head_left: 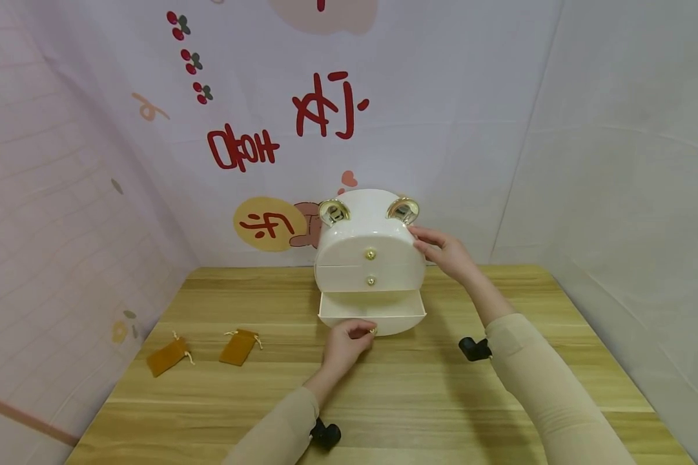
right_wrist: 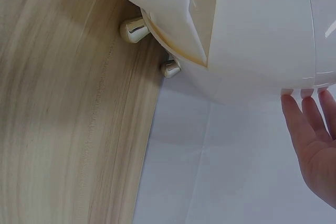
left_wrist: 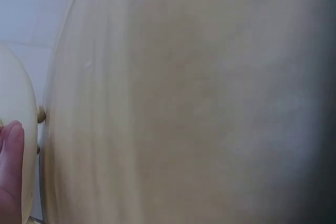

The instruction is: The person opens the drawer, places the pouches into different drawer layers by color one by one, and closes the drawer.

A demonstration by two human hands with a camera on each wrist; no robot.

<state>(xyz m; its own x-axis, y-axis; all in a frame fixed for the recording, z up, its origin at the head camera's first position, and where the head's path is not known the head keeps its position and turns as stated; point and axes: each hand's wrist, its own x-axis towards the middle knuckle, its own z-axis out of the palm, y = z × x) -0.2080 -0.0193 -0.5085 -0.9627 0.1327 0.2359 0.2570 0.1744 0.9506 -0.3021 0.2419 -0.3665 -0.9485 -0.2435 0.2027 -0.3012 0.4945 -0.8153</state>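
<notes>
A white rounded jewelry box with two gold-rimmed ears stands at the back of the table. Its bottom drawer is pulled out, and the part of its inside that shows is bare white. My left hand pinches the small gold knob on that drawer's front; in the left wrist view only a finger shows at the edge. With straight fingers, my right hand touches the upper right side of the box. In the right wrist view its fingertips press on the glossy wall.
Two orange drawstring pouches, one farther left and one nearer the box, lie on the wooden table. Gold feet hold the box up. A printed white cloth hangs behind it.
</notes>
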